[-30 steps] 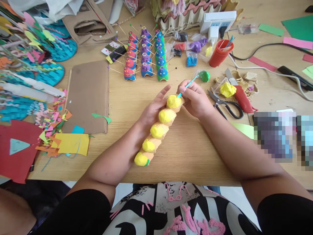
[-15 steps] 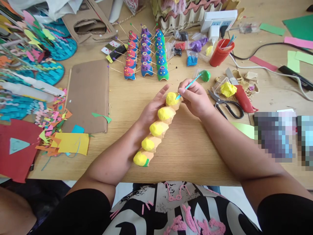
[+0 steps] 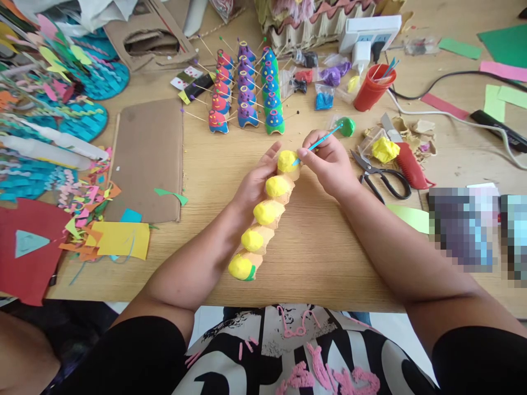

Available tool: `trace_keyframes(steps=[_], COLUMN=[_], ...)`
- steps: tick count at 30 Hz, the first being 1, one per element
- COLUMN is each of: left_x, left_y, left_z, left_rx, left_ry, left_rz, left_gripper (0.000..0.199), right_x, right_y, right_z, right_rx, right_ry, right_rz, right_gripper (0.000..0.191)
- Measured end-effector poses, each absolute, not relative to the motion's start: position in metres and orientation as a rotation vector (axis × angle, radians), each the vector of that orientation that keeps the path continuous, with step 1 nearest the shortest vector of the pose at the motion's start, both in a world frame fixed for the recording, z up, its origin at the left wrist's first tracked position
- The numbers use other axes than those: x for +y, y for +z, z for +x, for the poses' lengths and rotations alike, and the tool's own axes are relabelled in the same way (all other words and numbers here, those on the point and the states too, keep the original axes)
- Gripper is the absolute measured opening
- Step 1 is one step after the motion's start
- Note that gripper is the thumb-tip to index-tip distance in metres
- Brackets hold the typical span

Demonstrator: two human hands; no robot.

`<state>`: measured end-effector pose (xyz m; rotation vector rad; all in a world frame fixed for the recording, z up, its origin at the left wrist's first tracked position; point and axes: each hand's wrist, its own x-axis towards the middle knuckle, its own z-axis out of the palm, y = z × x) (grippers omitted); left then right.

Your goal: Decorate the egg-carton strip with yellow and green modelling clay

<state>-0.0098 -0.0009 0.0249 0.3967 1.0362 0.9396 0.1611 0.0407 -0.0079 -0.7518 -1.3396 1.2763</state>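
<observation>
An egg-carton strip (image 3: 265, 212) of several bumps slants toward me, yellow clay on the bump tops and a small green patch on the nearest one. My left hand (image 3: 256, 180) supports its far end from the left and below, fingers partly hidden behind it. Pinched in my right hand (image 3: 330, 167) is a thin blue clay modelling tool (image 3: 323, 140). The tool's lower tip touches the yellow clay on the farthest bump. Beyond its upper end lies a lump of green clay (image 3: 348, 127).
Finished-looking red, purple and green carton strips (image 3: 247, 96) with pins stand ahead. Scissors (image 3: 385, 178), a red-handled knife (image 3: 411, 164), yellow clay (image 3: 385, 150) and a red cup (image 3: 370, 90) are to the right. Cardboard (image 3: 148, 164) and paper scraps lie left. A power strip (image 3: 369, 33) trails cables.
The strip has turned a little, its near end shifting right and its far end slightly left and away. My right hand and the tool have moved slightly with it.
</observation>
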Motion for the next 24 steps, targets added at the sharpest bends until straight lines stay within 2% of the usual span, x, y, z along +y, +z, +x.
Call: trace_keyframes(steps=[8,15,24], left_x=[0.0019,0.0026,0.0011], left_y=[0.0199,0.0203,0.019], left_z=[-0.0103,-0.0082,-0.0089], left_rx=[0.994,1.04,1.005], left_ry=[0.982,1.019,1.027], left_rz=[0.331,0.373,0.378], left_gripper=[0.062,0.055,0.06], right_x=[0.0398,0.0371,0.0348], right_y=[-0.0113,-0.0094,-0.0107], right_z=[0.1604,0.1594,0.1582], right_rx=[-1.399,-1.464,-1.515], right_ry=[1.201,1.091,0.981], right_rz=[-0.778,-0.795,-0.82], right_gripper=[0.055,0.056,0.054])
